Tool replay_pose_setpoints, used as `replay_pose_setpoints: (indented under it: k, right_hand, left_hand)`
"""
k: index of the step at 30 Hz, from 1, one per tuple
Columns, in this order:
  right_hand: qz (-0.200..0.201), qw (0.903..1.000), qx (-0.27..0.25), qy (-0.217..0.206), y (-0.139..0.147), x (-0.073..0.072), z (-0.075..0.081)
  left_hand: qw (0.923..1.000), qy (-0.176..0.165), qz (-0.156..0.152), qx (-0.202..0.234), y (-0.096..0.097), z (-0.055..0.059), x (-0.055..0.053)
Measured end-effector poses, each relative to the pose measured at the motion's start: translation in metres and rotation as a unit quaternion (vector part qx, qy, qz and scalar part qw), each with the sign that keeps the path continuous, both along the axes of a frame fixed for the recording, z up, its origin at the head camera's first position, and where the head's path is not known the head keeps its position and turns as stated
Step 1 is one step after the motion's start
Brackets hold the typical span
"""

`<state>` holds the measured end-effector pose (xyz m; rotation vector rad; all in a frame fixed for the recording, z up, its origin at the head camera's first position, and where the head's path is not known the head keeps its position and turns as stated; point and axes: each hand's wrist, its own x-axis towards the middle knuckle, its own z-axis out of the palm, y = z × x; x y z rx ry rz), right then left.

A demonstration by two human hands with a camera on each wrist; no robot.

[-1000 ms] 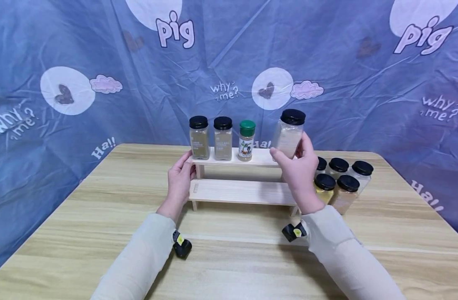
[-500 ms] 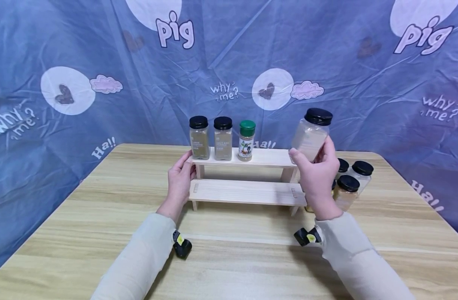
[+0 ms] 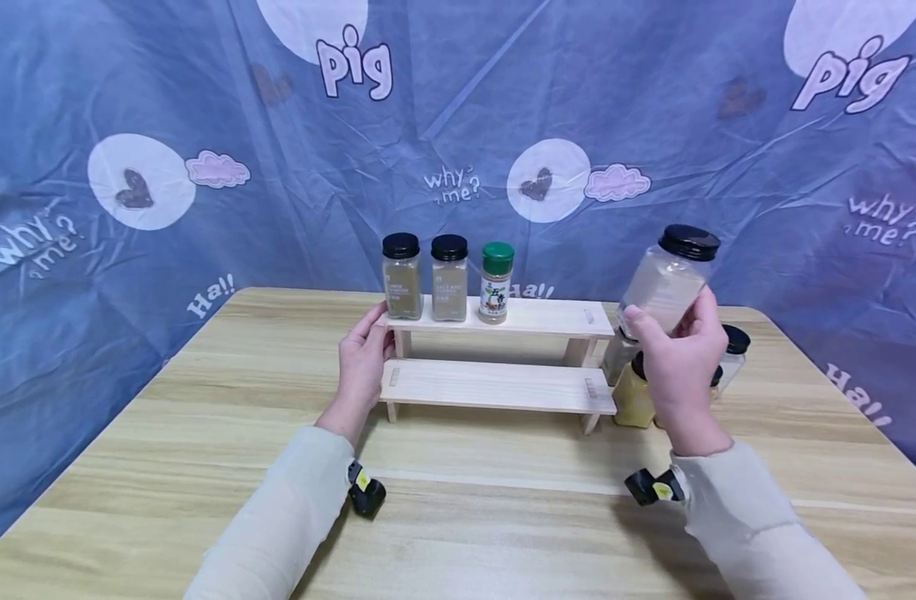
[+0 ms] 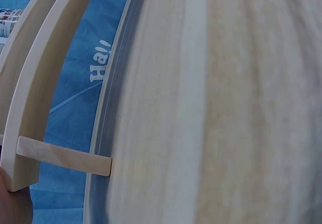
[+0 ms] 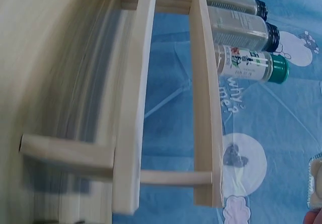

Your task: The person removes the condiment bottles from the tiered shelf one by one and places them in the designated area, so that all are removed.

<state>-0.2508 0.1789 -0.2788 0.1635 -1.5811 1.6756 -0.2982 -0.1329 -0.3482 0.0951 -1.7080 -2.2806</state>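
Note:
My right hand (image 3: 683,358) grips a clear spice jar (image 3: 663,287) with a black lid and pale powder inside. The jar leans to the right, raised beyond the right end of a two-tier wooden rack (image 3: 495,385). Only a sliver of that jar and a fingertip show at the right edge of the right wrist view. At the rack's other end, my left hand (image 3: 362,354) holds the side of the upper shelf. Two black-lidded spice jars (image 3: 402,283) (image 3: 450,283) and a smaller green-capped spice bottle (image 3: 495,287) stand upright on that shelf.
Several more black-lidded jars stand on the table right of the rack, partly hidden behind my right hand; a yellow one (image 3: 634,400) is nearest the rack. A blue printed cloth (image 3: 307,208) hangs behind the wooden table (image 3: 465,517).
My right hand has carried the jar rightward, from over the upper shelf to past the rack's right end, and the jar leans more. My left hand stays on the rack.

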Motion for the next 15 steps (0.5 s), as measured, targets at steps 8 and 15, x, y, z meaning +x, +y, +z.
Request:
replay_pose_setpoints:
  k: [8, 15]
  right_hand:
    - [-0.015, 0.9997, -0.016, -0.011, 0.015, 0.004, -0.001]
    - [-0.019, 0.9991, -0.039, -0.004, 0.029, 0.007, -0.003]
  left_hand:
    - [1.0000, 0.000, 0.002, 0.001, 0.000, 0.000, 0.000]
    - [1.0000, -0.005, 0.000, -0.001, 0.000, 0.001, 0.000]
